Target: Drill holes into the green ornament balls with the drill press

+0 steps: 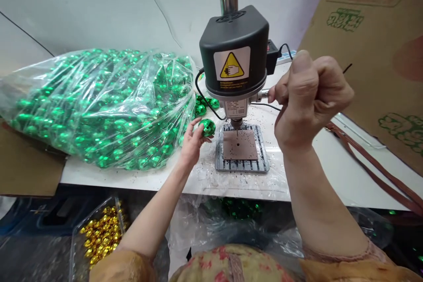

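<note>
A shiny green faceted ball (208, 128) is pinched in the fingers of my left hand (193, 141), just left of the drill press base. My right hand (306, 97) is closed in a fist beside the drill press (234, 53), on its feed lever (263, 94); the grip itself is mostly hidden behind the fingers. Below the drill chuck (236, 122), a brown board (240, 146) with a dark hole lies on the slotted metal base (242, 168). Dark shavings are scattered over the board and base.
A large clear bag (109, 110) full of green balls lies on the white table (115, 178) at left. Several loose green balls (200, 109) sit behind the press. A cardboard box (370, 53) and brown strap (366, 154) stand right. Below left is a tub of gold balls (104, 233).
</note>
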Motion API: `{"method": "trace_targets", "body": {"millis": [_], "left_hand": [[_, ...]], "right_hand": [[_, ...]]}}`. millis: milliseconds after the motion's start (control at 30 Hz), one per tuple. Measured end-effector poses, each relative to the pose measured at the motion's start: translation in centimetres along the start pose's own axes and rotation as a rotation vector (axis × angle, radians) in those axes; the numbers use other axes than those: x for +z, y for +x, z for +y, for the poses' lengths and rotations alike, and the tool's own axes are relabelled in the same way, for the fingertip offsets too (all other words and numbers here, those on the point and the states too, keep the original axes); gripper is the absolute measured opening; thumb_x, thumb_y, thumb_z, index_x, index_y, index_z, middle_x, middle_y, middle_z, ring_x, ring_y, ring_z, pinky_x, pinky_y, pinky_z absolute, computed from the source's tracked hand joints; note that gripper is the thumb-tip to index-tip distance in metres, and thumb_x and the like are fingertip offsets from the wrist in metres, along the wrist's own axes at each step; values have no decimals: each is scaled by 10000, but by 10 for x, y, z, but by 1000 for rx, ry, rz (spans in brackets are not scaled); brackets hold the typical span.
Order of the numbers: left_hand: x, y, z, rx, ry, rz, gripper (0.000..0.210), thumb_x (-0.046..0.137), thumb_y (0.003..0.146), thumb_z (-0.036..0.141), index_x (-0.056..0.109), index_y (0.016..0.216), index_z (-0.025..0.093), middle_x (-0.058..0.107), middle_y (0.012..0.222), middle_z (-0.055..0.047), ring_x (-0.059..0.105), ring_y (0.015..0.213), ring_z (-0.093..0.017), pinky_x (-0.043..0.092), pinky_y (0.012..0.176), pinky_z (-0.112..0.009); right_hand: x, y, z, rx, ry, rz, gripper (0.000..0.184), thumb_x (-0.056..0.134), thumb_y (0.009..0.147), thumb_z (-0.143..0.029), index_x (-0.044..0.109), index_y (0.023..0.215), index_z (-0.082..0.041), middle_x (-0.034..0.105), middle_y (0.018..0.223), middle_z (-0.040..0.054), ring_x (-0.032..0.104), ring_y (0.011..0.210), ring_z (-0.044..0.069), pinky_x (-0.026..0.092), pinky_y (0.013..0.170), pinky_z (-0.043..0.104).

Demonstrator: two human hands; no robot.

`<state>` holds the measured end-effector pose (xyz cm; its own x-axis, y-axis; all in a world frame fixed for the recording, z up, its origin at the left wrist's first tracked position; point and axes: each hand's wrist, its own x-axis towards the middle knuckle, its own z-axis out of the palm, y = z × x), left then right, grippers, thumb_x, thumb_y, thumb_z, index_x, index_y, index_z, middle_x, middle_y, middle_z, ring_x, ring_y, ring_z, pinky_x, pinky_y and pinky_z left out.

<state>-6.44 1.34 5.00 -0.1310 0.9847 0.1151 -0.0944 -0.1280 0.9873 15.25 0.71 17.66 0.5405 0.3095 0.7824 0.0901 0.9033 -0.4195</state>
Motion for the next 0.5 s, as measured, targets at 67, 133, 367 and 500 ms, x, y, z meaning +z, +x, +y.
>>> {"method": "trace_targets", "body": {"millis": [67,133,367,500], "left_hand": [[8,-22,-4,-71,-17,-49,552,758,809,567,597,1221,235,679,900,-18,641,634,-113,470,523,-212],[17,-33,-10,-75,14,-69,560,783,788,582,628,1191,228,685,885,-16,604,612,-98,440,501,-204],[39,-30,-24,-16,75,-162,600,806,759,617,643,1172,214,718,859,-22,644,740,-140,493,657,-240],[43,-27,-32,-15,100,-195,597,792,780,604,619,1203,220,744,921,-27,671,822,-153,513,750,-259]], "right_hand": [[0,0,0,-1,-2,2,437,643,919,-384,367,621,-224,338,505,-83,372,414,61,296,439,296],[0,0,-1,-2,-21,-5,448,630,921,-428,361,625,-226,326,513,-85,368,419,54,306,447,287],[-1,0,-2,25,0,-37,467,611,932,-415,317,624,-224,290,534,-77,348,429,53,318,461,276],[-1,-1,-2,31,24,-48,449,599,941,-393,315,638,-221,285,551,-79,339,441,42,334,489,257]]}}
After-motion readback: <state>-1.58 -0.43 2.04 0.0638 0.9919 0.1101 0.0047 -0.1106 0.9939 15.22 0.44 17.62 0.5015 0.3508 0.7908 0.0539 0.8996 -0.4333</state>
